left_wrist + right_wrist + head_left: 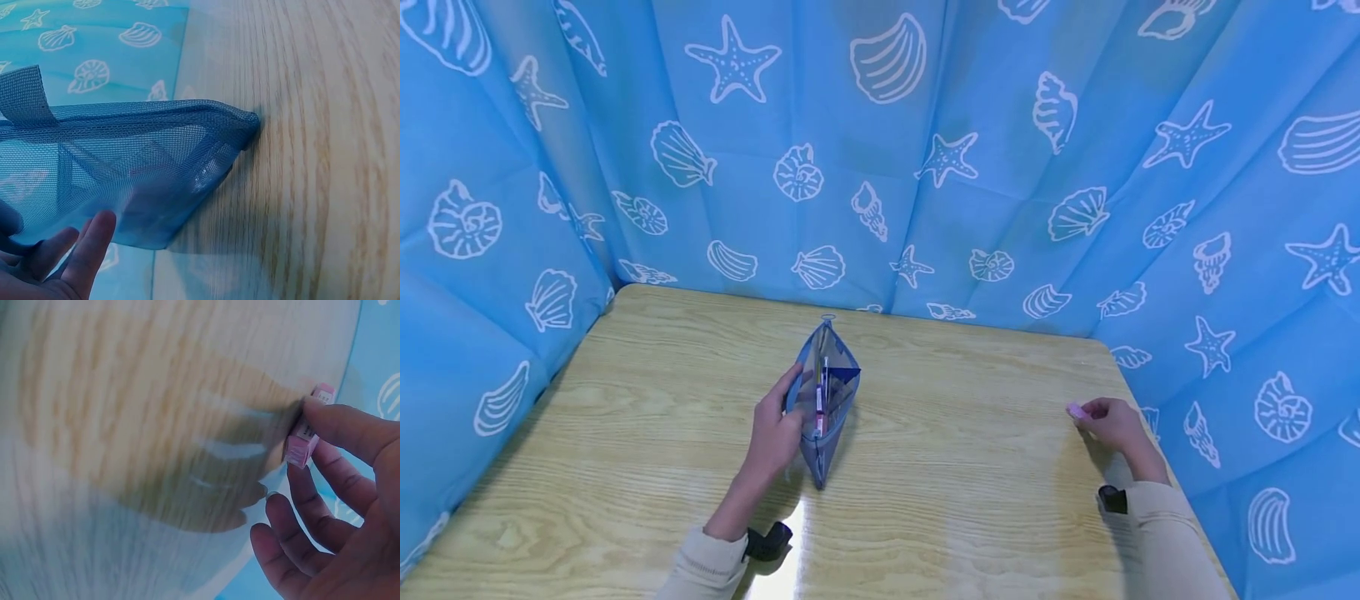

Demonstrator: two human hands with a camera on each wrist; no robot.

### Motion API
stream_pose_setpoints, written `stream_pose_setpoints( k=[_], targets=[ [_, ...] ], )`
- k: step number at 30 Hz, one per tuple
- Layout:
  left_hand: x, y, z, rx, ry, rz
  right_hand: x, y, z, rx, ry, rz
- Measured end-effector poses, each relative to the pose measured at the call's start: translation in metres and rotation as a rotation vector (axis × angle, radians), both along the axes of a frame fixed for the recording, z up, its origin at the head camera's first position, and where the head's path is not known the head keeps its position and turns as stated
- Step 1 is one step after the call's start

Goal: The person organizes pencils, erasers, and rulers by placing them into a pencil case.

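A blue mesh zip pouch (823,446) stands on the table with its top spread open; pens (820,392) and other small items lie inside. At the pouch's left side, my left hand (775,429) grips its rim. The left wrist view shows the pouch's mesh side (156,169) up close, with fingertips (97,240) beside it. Far to the right, my right hand (1112,423) pinches a small pink eraser (300,447) with a white printed band between thumb and fingers, close over the table. The other fingers of that hand are loosely bent.
The wooden table (955,467) carries the pouch left of its middle. A blue curtain (880,150) with white shells and starfish closes off the back and both sides. The right hand is near the table's right edge.
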State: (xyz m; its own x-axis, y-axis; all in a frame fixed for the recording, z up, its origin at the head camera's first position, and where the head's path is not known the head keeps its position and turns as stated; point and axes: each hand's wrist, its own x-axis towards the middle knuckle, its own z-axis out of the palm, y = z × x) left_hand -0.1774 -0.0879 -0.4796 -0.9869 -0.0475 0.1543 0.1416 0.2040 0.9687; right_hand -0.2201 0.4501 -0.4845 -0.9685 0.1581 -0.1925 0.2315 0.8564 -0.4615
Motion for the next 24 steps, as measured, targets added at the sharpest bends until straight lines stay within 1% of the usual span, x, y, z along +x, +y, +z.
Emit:
stream_pose_setpoints(
  k=[6, 11, 15, 20, 24],
  targets=[
    [-0.001, 0.001, 0.0, 0.004, -0.001, -0.006, 0.001, -0.001, 0.001, 0.001, -0.017, 0.036],
    [-0.001, 0.001, 0.0, 0.006, -0.003, -0.011, 0.003, -0.007, 0.005, -0.023, 0.019, 0.053],
    [-0.001, 0.001, 0.001, 0.004, 0.002, -0.013, 0.005, -0.011, 0.006, -0.055, 0.03, 0.055],
    [-0.001, 0.002, 0.0, 0.002, -0.001, -0.014, 0.007, -0.014, 0.005, -0.089, 0.039, 0.05],
    [-0.001, 0.002, 0.0, 0.003, -0.002, -0.011, 0.009, -0.017, 0.004, -0.094, 0.078, 0.074]
  ],
)
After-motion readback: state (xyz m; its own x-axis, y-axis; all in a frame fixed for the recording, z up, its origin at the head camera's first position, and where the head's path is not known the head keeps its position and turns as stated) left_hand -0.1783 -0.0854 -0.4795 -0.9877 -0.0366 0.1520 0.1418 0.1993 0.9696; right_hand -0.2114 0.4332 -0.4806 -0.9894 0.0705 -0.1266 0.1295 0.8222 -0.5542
